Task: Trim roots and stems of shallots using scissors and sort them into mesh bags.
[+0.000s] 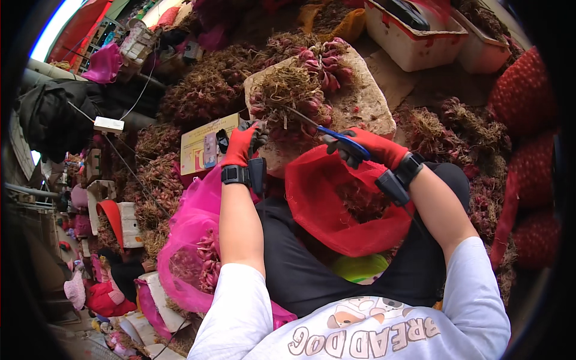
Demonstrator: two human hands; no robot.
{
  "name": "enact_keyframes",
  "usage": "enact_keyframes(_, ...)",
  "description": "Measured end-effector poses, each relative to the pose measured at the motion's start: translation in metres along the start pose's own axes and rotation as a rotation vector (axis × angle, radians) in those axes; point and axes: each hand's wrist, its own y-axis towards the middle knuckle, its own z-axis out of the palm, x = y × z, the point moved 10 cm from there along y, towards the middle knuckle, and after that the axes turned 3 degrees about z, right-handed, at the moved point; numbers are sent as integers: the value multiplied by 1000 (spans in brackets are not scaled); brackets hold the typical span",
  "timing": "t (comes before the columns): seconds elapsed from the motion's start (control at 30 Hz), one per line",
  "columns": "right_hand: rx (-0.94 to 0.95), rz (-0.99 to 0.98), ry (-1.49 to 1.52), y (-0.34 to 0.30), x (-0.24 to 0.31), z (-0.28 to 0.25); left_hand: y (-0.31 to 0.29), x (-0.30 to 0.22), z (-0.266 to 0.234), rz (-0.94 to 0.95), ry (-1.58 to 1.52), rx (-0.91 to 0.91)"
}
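My right hand [381, 147], in a red glove with grey fingers, is closed round the blue handles of a pair of scissors [358, 148]. The thin blades point left and reach to a bunch of red shallots [291, 96] with dry, tangled roots and tops. That bunch lies on a pale, dirty foam block [369, 102]. My left hand [245, 143], gloved alike, is closed just left of the block; whatever its fingers hold is too small to make out. A second shallot bunch [330, 63] sits further back on the block.
Between my knees an open red mesh bag [312, 210] contains trimmings. At my left, a pink mesh bag [180, 240] has loose shallots inside. A yellow box [195, 147] carries a phone. Shallot heaps [198, 90] surround the block; white foam boxes [408, 42] stand back right, filled red sacks [531, 90] far right.
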Motion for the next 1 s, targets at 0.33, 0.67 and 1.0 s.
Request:
enact_keyframes(0.33, 93, -281, -25, 73, -3, 34, -30, -7, 14, -45, 26, 106)
enact_keyframes(0.67, -146, 13, -196, 25, -3, -9, -57, -27, 60, 50, -20, 308)
enact_keyframes(1.0, -199, -247, 170, -117, -10, 26, -199, -13, 219, 304, 79, 412)
